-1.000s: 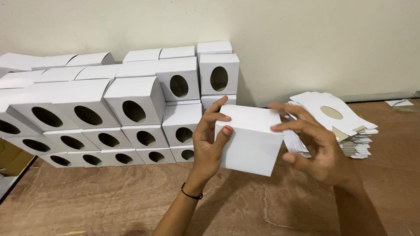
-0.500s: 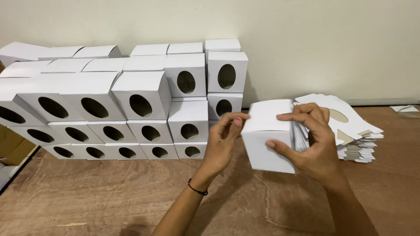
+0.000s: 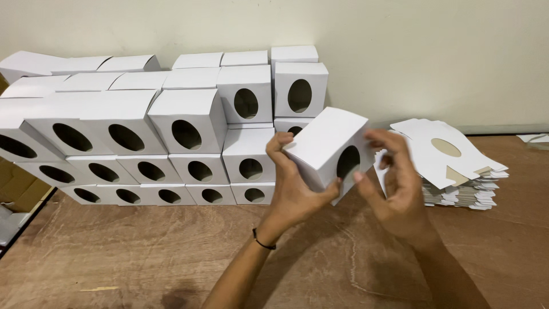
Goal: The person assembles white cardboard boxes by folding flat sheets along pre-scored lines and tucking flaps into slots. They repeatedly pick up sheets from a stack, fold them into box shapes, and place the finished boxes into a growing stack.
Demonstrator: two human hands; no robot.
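A white folded cardboard box (image 3: 329,146) with an oval window hangs above the wooden table, tilted, window facing lower right. My left hand (image 3: 294,186) grips it from below and at its left edge, with a thin black band on the wrist. My right hand (image 3: 397,180) is at the box's right side, fingers spread and touching its edge near the window.
A stack of finished white window boxes (image 3: 189,126) stands against the wall at the left and centre. A pile of flat, unfolded box blanks (image 3: 452,166) lies at the right. The brown wooden table (image 3: 143,257) drops off at the left, where a cardboard carton (image 3: 20,191) shows.
The box has been turned so that its oval window faces me and tilted. My left hand has shifted under it, and my right hand's fingers have loosened and spread.
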